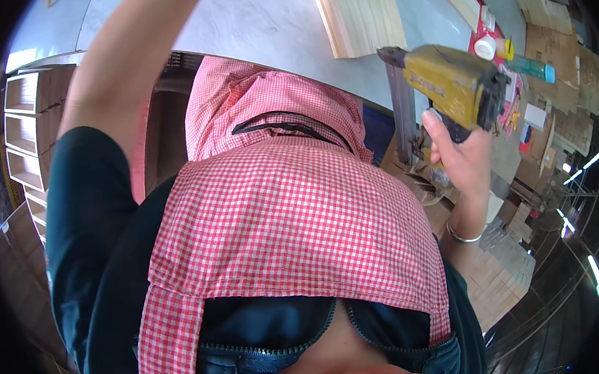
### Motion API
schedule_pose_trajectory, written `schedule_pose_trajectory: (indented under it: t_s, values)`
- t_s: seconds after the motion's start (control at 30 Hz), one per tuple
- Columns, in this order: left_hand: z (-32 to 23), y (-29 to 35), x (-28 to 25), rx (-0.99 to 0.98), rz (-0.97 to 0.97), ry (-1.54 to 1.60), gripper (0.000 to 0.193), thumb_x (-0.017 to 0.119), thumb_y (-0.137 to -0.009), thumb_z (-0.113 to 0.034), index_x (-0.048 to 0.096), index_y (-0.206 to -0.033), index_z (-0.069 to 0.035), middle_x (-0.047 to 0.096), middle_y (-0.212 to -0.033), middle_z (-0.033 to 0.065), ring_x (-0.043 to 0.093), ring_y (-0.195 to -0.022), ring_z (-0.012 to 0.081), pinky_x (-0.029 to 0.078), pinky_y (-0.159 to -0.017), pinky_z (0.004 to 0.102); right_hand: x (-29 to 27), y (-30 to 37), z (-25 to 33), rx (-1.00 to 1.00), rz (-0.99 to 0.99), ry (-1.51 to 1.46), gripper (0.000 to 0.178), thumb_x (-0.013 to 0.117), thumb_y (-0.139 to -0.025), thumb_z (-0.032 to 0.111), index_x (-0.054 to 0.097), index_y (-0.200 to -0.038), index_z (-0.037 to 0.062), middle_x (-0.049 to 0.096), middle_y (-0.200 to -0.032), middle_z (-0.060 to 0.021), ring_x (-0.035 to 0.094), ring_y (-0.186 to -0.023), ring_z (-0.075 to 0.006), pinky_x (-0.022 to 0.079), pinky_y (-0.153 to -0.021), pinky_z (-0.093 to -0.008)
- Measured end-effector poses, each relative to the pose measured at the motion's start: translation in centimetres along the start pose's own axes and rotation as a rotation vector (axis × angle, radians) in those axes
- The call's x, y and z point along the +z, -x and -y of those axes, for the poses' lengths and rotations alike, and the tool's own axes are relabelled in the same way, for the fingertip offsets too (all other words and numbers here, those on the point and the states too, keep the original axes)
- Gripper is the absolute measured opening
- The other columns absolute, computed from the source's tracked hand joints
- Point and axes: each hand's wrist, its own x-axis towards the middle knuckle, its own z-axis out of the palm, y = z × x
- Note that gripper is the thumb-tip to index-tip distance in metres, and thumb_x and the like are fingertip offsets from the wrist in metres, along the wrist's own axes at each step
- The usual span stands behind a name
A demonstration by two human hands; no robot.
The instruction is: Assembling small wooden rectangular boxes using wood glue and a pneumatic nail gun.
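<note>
A yellow and black nail gun is gripped by its handle in my right hand, held up at the right beside the table edge. The fingers wrap round the handle, with the thumb along its near side. My left forearm reaches up and out past the top edge, so the left hand is out of sight. Just left of the nail gun's nose lies a pale wooden board or stack of boards on the grey table.
Several small open wooden boxes are stacked at the left. A bottle with a teal body and a white roll sit at the right on the table. Wooden pieces and cardboard lie farther right.
</note>
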Motion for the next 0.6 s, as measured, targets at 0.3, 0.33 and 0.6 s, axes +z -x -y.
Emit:
schedule_pose_trajectory:
  t_s: [0.3,0.33,0.6]
  values:
    - [-1.5,-4.8,-1.9,0.574,0.448,-0.171,0.101,0.093,-0.060,-0.050,0.052,-0.139,-0.004,0.055,-0.140,0.0169,0.050,-0.129,0.0410,0.044,-0.107,0.0569,-0.7,1.4,-2.8,0.091,-0.074,-0.143,0.024,0.075,-0.094,0.020,0.068,-0.098,-0.0022,0.058,-0.059,-0.0002,0.050,-0.045,-0.0080,0.041,-0.043,-0.0210]
    - [-2.3,-4.8,-3.6,0.560,0.483,-0.116,0.098,0.092,-0.061,-0.053,0.054,-0.137,-0.002,0.057,-0.135,0.0188,0.053,-0.124,0.0407,0.045,-0.105,0.0558,-1.0,1.4,-2.8,0.103,-0.106,-0.182,0.023,0.076,-0.093,0.019,0.068,-0.098,-0.0022,0.058,-0.060,-0.0005,0.050,-0.045,-0.0078,0.040,-0.042,-0.0212]
    - [-10.7,0.2,-1.3,-0.140,0.266,0.150,0.077,0.083,-0.075,-0.050,0.059,-0.121,0.007,0.063,-0.115,0.0224,0.063,-0.103,0.0364,0.051,-0.092,0.0480,-3.6,-1.5,-3.5,0.095,-0.223,-0.205,0.021,0.078,-0.091,0.016,0.068,-0.096,-0.0022,0.059,-0.061,-0.0006,0.048,-0.043,-0.0071,0.039,-0.040,-0.0222]
